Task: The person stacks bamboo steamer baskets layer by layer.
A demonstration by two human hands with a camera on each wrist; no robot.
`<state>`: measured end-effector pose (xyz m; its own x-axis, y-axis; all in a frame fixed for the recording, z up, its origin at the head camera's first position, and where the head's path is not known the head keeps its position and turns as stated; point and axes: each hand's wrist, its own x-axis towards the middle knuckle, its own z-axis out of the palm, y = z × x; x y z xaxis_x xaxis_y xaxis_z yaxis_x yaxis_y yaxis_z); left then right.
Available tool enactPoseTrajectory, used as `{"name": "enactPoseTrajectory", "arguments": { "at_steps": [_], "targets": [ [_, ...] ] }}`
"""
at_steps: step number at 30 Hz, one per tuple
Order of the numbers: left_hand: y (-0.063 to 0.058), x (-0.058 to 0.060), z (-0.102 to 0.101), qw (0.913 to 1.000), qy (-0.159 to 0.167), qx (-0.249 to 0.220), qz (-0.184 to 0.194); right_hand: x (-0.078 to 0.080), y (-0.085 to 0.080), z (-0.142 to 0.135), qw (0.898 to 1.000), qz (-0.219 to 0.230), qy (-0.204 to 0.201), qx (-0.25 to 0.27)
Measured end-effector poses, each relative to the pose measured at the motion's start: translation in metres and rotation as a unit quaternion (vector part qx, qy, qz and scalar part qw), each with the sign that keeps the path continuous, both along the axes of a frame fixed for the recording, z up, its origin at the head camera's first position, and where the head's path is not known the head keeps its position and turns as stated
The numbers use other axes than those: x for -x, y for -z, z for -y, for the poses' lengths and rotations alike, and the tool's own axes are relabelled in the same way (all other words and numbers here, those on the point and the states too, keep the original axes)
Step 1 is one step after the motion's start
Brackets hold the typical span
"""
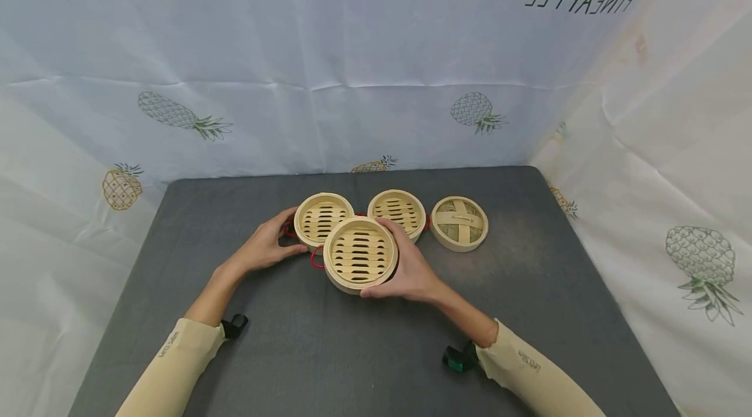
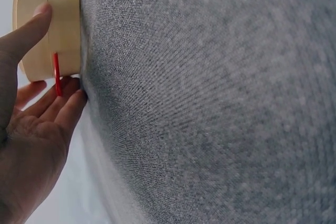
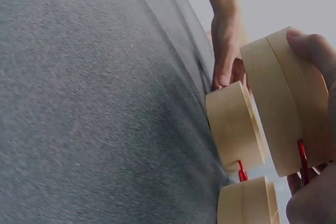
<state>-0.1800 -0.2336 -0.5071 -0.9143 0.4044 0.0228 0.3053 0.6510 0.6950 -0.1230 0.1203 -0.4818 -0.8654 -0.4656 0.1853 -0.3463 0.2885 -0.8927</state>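
My right hand (image 1: 413, 271) grips a round bamboo steamer basket (image 1: 360, 254) by its side, thumb at the front and fingers behind. In the right wrist view this held basket (image 3: 278, 98) hangs raised off the table, tilted, with a red loop on its wall. My left hand (image 1: 267, 244) holds a second steamer basket (image 1: 323, 218) at its left side; that one stands on the table. In the left wrist view, the thumb lies along the basket wall (image 2: 63, 30), while the fingers reach behind it by a red loop (image 2: 57, 74).
Another slatted steamer basket (image 1: 399, 211) stands at the back, partly hidden by the held one. Right of it lies a woven lid (image 1: 459, 224) with crossed strips. The dark grey table (image 1: 352, 358) ends at a pineapple-print cloth (image 1: 376, 45) behind.
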Motion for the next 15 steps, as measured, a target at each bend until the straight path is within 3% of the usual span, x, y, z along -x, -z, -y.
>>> {"name": "enactPoseTrajectory", "arguments": {
  "at_steps": [15],
  "targets": [
    [0.002, 0.002, 0.002, 0.9998, 0.008, -0.016, 0.002, 0.020, -0.012, 0.007, 1.000, 0.004, -0.011, 0.017]
  ]
}}
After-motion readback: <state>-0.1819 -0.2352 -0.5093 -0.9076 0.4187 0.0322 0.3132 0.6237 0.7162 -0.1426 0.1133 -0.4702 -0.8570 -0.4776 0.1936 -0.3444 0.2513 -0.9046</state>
